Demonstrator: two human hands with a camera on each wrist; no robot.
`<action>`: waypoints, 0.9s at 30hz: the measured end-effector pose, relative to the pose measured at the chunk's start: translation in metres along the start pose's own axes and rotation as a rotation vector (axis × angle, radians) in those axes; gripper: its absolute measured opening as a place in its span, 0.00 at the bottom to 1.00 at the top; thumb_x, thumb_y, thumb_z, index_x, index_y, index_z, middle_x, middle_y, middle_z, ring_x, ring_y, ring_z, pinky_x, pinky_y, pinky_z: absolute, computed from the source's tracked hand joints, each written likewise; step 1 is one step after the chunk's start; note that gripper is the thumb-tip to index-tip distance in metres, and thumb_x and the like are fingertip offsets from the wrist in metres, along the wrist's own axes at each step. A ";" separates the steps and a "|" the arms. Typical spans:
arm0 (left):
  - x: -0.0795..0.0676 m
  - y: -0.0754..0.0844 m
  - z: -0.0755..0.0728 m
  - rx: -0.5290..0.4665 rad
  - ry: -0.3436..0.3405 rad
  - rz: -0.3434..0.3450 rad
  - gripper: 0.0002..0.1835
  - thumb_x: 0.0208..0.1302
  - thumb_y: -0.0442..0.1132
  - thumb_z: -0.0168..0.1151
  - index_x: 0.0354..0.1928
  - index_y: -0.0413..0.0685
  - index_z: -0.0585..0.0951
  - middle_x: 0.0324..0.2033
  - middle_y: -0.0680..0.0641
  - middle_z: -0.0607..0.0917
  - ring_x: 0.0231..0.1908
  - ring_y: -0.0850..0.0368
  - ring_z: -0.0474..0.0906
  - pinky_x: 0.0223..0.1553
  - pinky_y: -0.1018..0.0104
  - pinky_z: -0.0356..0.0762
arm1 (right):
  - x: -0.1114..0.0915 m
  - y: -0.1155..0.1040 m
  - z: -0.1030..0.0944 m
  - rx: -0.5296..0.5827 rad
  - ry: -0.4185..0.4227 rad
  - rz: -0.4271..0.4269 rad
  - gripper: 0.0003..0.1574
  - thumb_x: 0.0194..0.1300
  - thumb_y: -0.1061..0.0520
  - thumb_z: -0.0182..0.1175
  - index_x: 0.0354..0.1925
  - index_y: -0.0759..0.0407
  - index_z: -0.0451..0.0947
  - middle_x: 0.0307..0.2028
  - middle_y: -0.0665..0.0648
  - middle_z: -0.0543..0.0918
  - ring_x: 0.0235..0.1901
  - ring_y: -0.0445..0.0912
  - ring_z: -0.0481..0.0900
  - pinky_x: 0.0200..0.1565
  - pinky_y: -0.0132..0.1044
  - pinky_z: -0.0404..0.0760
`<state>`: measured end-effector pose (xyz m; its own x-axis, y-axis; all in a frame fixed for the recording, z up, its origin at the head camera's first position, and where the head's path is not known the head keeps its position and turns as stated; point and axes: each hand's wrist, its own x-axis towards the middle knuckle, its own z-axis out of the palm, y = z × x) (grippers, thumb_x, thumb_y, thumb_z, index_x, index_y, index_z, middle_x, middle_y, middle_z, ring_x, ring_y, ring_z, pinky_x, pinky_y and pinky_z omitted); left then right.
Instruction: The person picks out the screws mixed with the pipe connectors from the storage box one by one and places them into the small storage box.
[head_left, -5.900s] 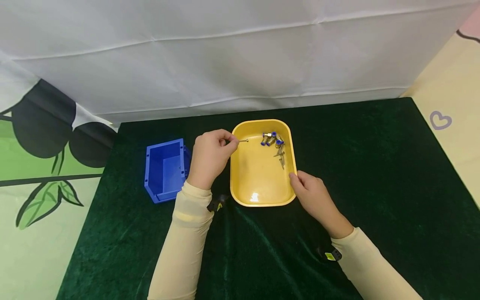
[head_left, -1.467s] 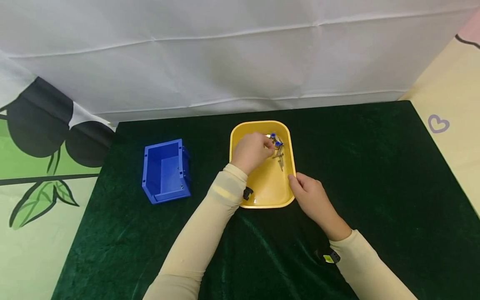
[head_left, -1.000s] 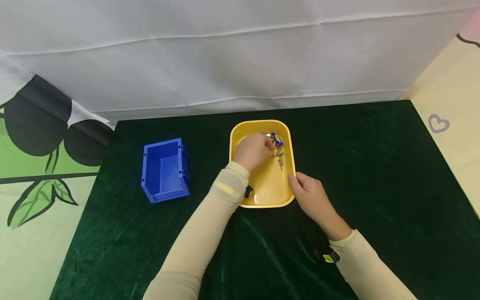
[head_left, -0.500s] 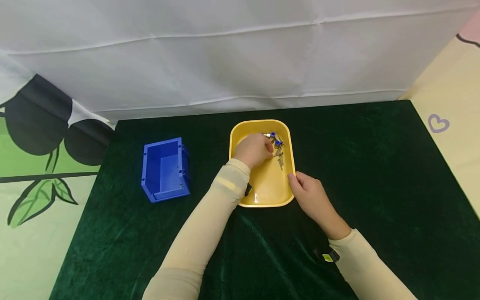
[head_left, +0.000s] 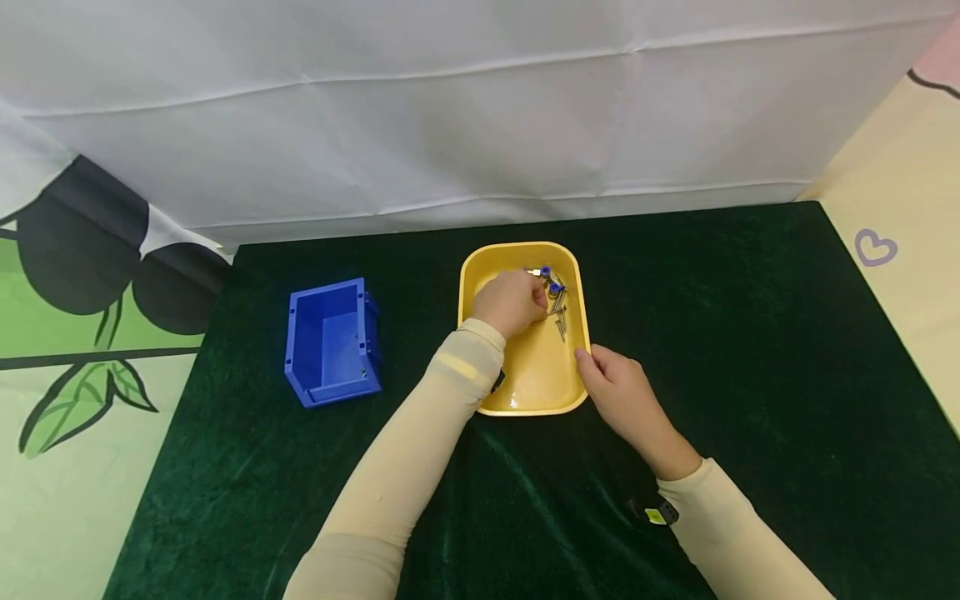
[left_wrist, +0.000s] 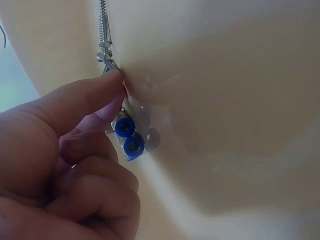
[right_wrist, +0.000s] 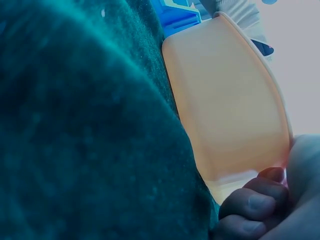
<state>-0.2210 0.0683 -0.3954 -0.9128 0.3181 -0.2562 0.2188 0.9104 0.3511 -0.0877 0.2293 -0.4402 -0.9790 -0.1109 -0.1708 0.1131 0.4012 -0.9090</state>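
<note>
A yellow tray (head_left: 536,375) holds a small heap of metal screws (head_left: 562,327) and push-in fittings with blue collars (head_left: 554,289) along its right side. Over that heap, my left hand (head_left: 510,302) reaches into the tray, thumb and forefinger pinching a screw. In the left wrist view more screws (left_wrist: 103,30) lie beyond the thumb tip, and blue-collared fittings (left_wrist: 125,127) sit just past the fingers. My right hand (head_left: 622,392) grips the tray's near right rim, thumb on top; in the right wrist view its fingers (right_wrist: 255,202) curl under the tray wall.
Left of the tray stands a blue bin (head_left: 339,346) with a small metal piece (head_left: 363,374) inside near its right wall. Dark green cloth (head_left: 720,317) covers the table, and a white curtain (head_left: 465,125) hangs behind it.
Earlier my left hand held a screw at the tray's left rim; now it is inside, at the heap. Over the last second it shifts only slightly. My right hand keeps its hold.
</note>
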 end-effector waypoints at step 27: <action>0.003 0.000 0.003 -0.002 -0.026 0.033 0.09 0.63 0.41 0.66 0.24 0.54 0.81 0.25 0.54 0.80 0.26 0.58 0.76 0.28 0.67 0.71 | 0.002 0.002 0.000 -0.013 0.001 0.005 0.24 0.78 0.42 0.45 0.45 0.57 0.78 0.26 0.57 0.77 0.20 0.52 0.73 0.22 0.37 0.72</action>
<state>-0.2225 0.0699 -0.3983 -0.8958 0.3549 -0.2676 0.2480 0.8988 0.3615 -0.0895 0.2301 -0.4426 -0.9787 -0.1075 -0.1751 0.1162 0.4132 -0.9032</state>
